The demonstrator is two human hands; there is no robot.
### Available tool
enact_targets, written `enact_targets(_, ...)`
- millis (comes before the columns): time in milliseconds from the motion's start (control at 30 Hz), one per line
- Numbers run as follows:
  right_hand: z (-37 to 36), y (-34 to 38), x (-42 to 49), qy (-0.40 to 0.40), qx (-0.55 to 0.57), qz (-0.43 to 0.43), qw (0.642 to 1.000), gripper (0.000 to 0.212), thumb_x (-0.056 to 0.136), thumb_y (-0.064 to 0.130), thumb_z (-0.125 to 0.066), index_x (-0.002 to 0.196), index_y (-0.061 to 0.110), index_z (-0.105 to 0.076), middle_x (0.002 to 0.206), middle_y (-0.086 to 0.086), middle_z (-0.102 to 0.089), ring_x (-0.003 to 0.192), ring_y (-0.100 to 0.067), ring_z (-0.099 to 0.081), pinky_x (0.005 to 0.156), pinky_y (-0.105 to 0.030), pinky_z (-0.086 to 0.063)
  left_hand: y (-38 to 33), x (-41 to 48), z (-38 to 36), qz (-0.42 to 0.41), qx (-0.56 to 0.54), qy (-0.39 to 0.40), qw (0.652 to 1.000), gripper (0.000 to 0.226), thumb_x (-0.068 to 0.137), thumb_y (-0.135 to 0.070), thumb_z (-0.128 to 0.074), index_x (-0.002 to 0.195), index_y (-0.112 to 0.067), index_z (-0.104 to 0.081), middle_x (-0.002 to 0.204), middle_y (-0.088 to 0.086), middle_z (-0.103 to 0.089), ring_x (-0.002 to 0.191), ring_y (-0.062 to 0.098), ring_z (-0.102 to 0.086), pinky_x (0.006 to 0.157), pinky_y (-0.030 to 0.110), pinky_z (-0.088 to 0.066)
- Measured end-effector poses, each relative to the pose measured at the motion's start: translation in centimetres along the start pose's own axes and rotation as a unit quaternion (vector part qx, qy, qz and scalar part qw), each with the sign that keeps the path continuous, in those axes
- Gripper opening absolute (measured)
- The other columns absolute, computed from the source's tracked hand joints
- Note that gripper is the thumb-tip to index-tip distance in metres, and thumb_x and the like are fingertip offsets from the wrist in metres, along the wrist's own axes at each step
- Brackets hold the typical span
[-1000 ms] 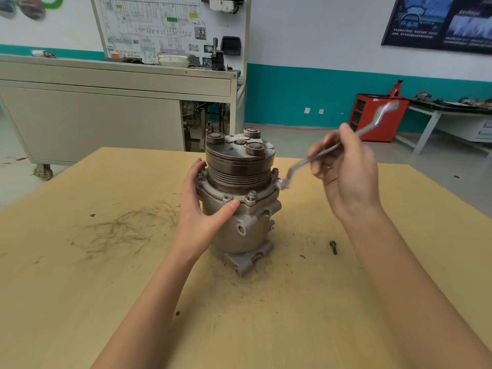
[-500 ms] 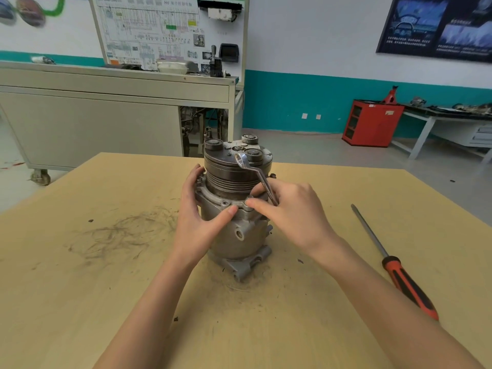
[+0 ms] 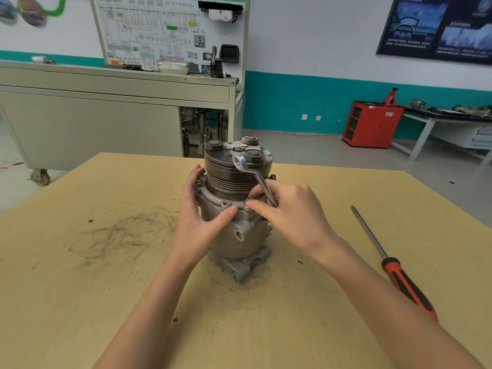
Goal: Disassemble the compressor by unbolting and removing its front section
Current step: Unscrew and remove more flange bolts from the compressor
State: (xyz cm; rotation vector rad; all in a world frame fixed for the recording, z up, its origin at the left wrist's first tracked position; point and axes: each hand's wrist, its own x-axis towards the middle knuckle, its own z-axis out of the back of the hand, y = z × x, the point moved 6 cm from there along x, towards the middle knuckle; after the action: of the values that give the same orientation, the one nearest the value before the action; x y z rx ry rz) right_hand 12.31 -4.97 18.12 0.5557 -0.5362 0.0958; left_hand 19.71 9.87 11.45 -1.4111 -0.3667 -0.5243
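A grey metal compressor (image 3: pixel 239 235) stands upright in the middle of the wooden table (image 3: pixel 80 302), its grooved pulley and clutch plate (image 3: pixel 237 166) on top. My left hand (image 3: pixel 198 217) wraps the housing from the left, thumb on the flange. My right hand (image 3: pixel 290 214) holds a silver ring wrench (image 3: pixel 253 179) between its fingers, ring end raised beside the pulley. Its thumb and forefinger pinch a bolt (image 3: pixel 249 202) on the front of the flange.
A red-handled screwdriver (image 3: pixel 394 265) lies on the table to the right. Behind the table stand a grey wheeled cabinet (image 3: pixel 106 123) with a wiring board, a red cabinet (image 3: pixel 372 123) and a side bench (image 3: pixel 447 121). Dark scuffs mark the table's left side.
A second ago my right hand held the wrench out to the right of the flange. It has come in to the front of the flange and its fingers now pinch the bolt. My left hand has stayed put.
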Motion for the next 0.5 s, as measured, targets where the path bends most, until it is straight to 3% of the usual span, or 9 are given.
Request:
enact_targets(300, 0.8, 0.3, 0.2, -0.018, 0.020, 0.009, 1.000, 0.014, 0.085, 0.032, -0.066, 0.093, 0.021, -0.070, 0.081, 0.000, -0.071, 0.081, -0.022, -0.065, 0.073, -0.041, -0.052, 0.1, 0.0, 0.0, 0.002, 0.002, 0.006, 1.000, 0.095, 0.065, -0.056, -0.068, 0.147, -0.028, -0.029, 0.150, -0.009, -0.037, 0.137, 0.008, -0.037, 0.114, 0.042, -0.032)
enact_targets(500, 1.6, 0.6, 0.1, -0.035, 0.018, 0.014, 0.999, 0.011, 0.085, 0.031, -0.066, 0.090, 0.022, -0.070, 0.073, 0.003, -0.069, 0.075, -0.020, -0.063, 0.070, -0.040, -0.051, 0.1, 0.0, 0.0, 0.003, 0.001, 0.004, 1.000, 0.095, 0.065, -0.055, -0.068, 0.147, -0.026, -0.029, 0.150, -0.008, -0.036, 0.137, 0.008, -0.036, 0.115, 0.042, -0.031)
